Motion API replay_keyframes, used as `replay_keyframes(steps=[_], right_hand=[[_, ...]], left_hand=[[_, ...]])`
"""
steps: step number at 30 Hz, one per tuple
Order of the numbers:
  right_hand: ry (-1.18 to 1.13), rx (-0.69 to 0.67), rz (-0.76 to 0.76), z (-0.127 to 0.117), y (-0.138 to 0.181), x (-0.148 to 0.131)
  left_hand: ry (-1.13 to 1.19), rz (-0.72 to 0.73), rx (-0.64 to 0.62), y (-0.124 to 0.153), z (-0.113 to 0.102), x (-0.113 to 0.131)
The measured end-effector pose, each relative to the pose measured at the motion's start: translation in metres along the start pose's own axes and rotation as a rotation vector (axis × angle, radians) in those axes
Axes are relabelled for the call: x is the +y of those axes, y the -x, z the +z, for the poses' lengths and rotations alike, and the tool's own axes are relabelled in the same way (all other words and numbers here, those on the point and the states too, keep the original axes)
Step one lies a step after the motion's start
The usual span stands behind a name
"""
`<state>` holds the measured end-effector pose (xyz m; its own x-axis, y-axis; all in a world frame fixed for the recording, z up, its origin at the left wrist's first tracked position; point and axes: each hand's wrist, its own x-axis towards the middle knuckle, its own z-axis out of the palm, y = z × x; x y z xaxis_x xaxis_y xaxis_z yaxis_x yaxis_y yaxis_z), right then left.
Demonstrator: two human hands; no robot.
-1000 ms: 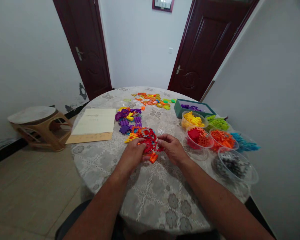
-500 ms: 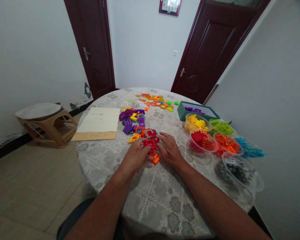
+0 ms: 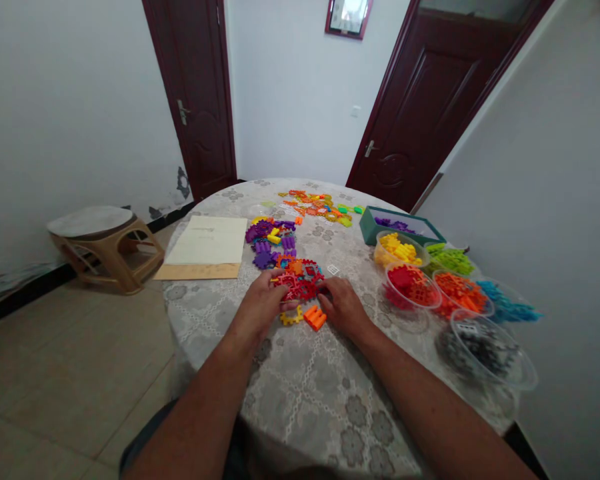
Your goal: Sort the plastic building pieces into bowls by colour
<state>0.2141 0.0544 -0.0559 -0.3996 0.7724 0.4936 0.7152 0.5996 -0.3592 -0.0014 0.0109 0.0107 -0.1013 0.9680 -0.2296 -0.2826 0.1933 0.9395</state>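
My left hand [image 3: 263, 301] has its fingers and thumb closed on the left side of a red toothed plastic piece [image 3: 289, 285]. At the right edge of the same red cluster, my right hand [image 3: 344, 303] is closed, its thumb and fingertips against a darker red toothed piece [image 3: 309, 289]. Beyond the hands, orange and grey toothed pieces [image 3: 296, 266] adjoin the red ones. Nearest me on the cloth lie a yellow toothed piece [image 3: 292, 317] and an orange ribbed block [image 3: 315, 318]. A small white square piece [image 3: 333, 269] rests beyond my right hand.
Purple gear pieces [image 3: 263, 259] and a pale board [image 3: 207, 241] lie to the left. Loose orange and yellow pieces [image 3: 314, 203] are scattered at the back. Rightward stand a green box [image 3: 367, 230] and several clear tubs of coloured pieces, one holding grey ones [image 3: 485, 352].
The view has shifted slightly, so the scene sits further right. My left hand has drawn left, uncovering the yellow piece. The fingers of my right hand have curled in, and the white piece shows.
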Motion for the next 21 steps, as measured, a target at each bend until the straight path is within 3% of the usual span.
replay_keyframes(steps=[7, 11, 16, 21], right_hand=[[-0.198, 0.176, 0.115, -0.005, 0.002, -0.002], [-0.238, 0.253, 0.029, -0.016, 0.004, -0.013], [-0.228, 0.088, -0.211, -0.027, 0.002, -0.033], [-0.265, -0.032, -0.257, -0.028, 0.002, -0.039]], left_hand=[[-0.041, -0.06, -0.036, 0.004, 0.015, -0.007], [-0.041, -0.065, -0.072, 0.007, 0.017, -0.008], [-0.039, -0.066, -0.108, 0.009, 0.015, -0.006], [-0.036, -0.051, -0.11, 0.01, 0.013, -0.005]])
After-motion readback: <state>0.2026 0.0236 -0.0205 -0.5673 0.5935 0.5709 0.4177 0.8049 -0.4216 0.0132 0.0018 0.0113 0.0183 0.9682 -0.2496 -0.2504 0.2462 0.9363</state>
